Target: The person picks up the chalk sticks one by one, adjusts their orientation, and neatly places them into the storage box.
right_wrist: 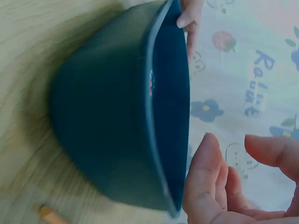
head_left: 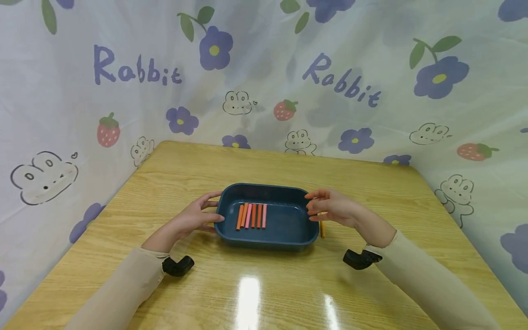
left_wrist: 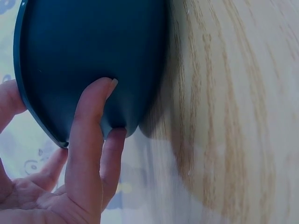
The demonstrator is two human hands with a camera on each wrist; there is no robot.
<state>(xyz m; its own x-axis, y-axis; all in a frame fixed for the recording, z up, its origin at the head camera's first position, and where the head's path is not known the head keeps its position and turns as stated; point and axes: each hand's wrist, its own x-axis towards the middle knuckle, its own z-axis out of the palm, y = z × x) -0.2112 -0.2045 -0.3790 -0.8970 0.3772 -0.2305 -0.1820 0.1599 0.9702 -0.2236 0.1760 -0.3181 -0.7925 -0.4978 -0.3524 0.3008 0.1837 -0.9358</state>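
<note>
A dark blue rectangular basin [head_left: 286, 224] with rounded corners is in the middle of the head view. Several short orange, red and pink sticks [head_left: 253, 216] lie side by side on its floor, towards the left. My left hand [head_left: 190, 219] grips the basin's left end, thumb over the rim; in the left wrist view its fingers [left_wrist: 86, 135] press the outer wall. At the right end, my right hand [head_left: 336, 210] is held by the rim with fingers loosely bent and parted. Nothing is between its thumb and fingers [right_wrist: 205, 158] in the right wrist view.
One yellow-orange stick [head_left: 323, 230] lies on the wooden table [head_left: 288, 293] just right of the basin, partly under my right hand in the head view. A white curtain [head_left: 264, 59] printed with rabbits, flowers and strawberries hangs behind and at both sides.
</note>
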